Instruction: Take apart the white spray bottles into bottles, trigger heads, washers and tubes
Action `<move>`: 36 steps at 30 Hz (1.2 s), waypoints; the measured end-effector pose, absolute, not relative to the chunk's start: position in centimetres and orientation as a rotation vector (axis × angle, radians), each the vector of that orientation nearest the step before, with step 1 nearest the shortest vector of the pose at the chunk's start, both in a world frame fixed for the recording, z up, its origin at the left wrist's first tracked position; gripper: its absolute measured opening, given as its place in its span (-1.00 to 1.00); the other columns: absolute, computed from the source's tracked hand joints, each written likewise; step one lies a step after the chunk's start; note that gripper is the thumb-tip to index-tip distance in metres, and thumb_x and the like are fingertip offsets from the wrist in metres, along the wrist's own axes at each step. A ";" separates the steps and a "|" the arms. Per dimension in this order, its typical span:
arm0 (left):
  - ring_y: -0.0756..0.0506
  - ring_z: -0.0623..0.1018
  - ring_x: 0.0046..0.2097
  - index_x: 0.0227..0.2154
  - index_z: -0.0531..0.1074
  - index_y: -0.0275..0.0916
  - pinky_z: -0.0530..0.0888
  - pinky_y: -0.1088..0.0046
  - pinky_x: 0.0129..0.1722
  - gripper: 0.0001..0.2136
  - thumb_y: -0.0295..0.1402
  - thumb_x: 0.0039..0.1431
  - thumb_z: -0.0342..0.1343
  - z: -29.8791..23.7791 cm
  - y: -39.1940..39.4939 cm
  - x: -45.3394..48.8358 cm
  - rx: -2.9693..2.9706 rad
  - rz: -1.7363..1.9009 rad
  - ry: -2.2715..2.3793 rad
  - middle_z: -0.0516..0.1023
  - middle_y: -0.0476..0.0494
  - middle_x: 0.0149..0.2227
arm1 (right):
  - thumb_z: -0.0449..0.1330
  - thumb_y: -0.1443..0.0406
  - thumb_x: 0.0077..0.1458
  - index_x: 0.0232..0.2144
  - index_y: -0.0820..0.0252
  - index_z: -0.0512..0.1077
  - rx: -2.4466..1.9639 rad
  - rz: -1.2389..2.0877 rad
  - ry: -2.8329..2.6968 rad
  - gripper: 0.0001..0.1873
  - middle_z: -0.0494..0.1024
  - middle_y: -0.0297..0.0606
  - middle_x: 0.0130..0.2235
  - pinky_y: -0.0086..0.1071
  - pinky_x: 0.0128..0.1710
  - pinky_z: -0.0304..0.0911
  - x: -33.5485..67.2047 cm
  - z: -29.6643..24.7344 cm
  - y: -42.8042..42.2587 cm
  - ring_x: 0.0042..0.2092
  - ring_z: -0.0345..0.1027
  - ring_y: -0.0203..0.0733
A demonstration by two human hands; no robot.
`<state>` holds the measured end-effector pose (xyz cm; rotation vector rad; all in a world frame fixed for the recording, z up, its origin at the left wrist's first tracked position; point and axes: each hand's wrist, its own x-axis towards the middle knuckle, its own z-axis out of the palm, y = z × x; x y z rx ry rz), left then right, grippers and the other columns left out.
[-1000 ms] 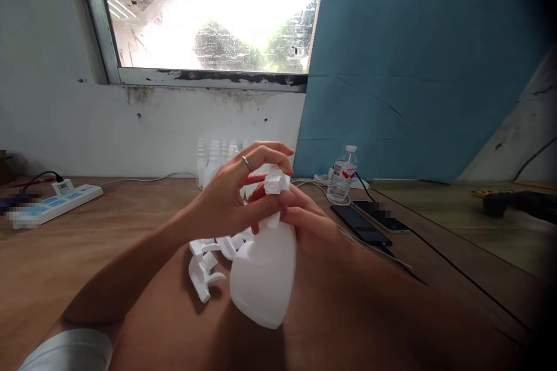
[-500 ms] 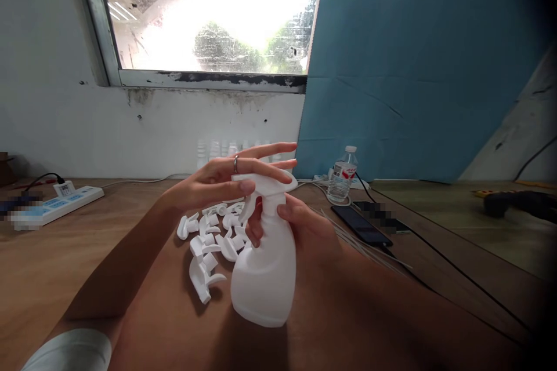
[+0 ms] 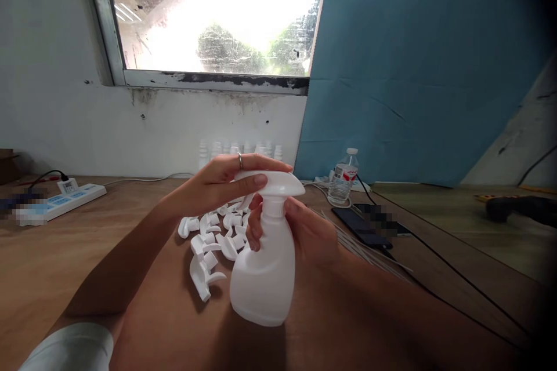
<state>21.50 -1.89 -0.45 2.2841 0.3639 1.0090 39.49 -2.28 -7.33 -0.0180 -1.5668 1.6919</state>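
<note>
A white spray bottle (image 3: 263,278) stands tilted above the wooden table, in front of me. My right hand (image 3: 304,235) is wrapped round its neck from the right. My left hand (image 3: 221,182), a ring on one finger, lies over the white trigger spray head (image 3: 274,182) on top of the bottle, fingers curled on it. A heap of loose white trigger heads (image 3: 213,237) lies on the table just left of the bottle.
A row of white bottles (image 3: 237,151) stands by the wall under the window. A water bottle (image 3: 343,177), two phones (image 3: 365,223) and thin white tubes (image 3: 369,252) lie to the right. A power strip (image 3: 56,200) sits far left, a dark tool (image 3: 517,206) far right.
The spray head turned on the bottle neck under my left hand, from pointing at me to sideways. The left hand opened briefly and now grips the head again. The bottle sits more upright.
</note>
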 end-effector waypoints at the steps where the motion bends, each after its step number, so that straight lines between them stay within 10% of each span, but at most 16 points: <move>1: -0.05 0.51 -0.27 0.03 0.43 -0.16 0.47 0.46 -0.35 -0.72 -0.31 0.30 0.01 -0.5 -2.0 21.6 2.292 1.023 0.373 0.52 -0.17 -0.17 | 0.04 0.03 0.14 -0.22 0.29 0.37 -0.009 1.697 -1.566 -0.58 0.45 -0.15 -0.40 -0.24 -0.32 0.25 39.5 -7.4 -2.3 -0.37 0.36 -0.14; 8: -0.10 0.48 -0.07 -0.06 0.51 -0.11 0.46 0.42 -0.19 -0.76 -0.33 0.29 0.02 -0.3 -2.6 22.0 2.453 1.209 0.284 0.46 -0.21 -0.04 | 0.17 0.15 0.10 -0.22 0.25 0.35 -0.038 1.676 -1.562 -0.71 0.41 -0.22 -0.40 -0.30 -0.35 0.21 39.4 -7.8 -2.2 -0.39 0.34 -0.19; 15: 0.01 0.47 -0.38 0.02 0.43 -0.18 0.42 0.48 -0.44 -0.70 -0.25 0.31 -0.02 -0.5 -2.3 21.7 2.361 1.053 0.367 0.50 -0.19 -0.20 | 0.08 0.12 0.11 -0.22 0.34 0.39 0.053 1.672 -1.568 -0.64 0.45 -0.11 -0.36 -0.28 -0.35 0.22 39.4 -7.7 -2.1 -0.36 0.35 -0.15; 36: 0.01 0.40 -0.35 0.03 0.41 -0.20 0.32 0.52 -0.46 -0.72 -0.30 0.33 -0.03 -0.3 -2.4 21.3 2.406 0.993 0.381 0.42 -0.16 -0.24 | 0.11 0.15 0.15 -0.31 0.36 0.41 -0.034 1.587 -1.640 -0.68 0.44 -0.14 -0.39 -0.31 -0.36 0.21 39.4 -7.8 -2.2 -0.39 0.34 -0.19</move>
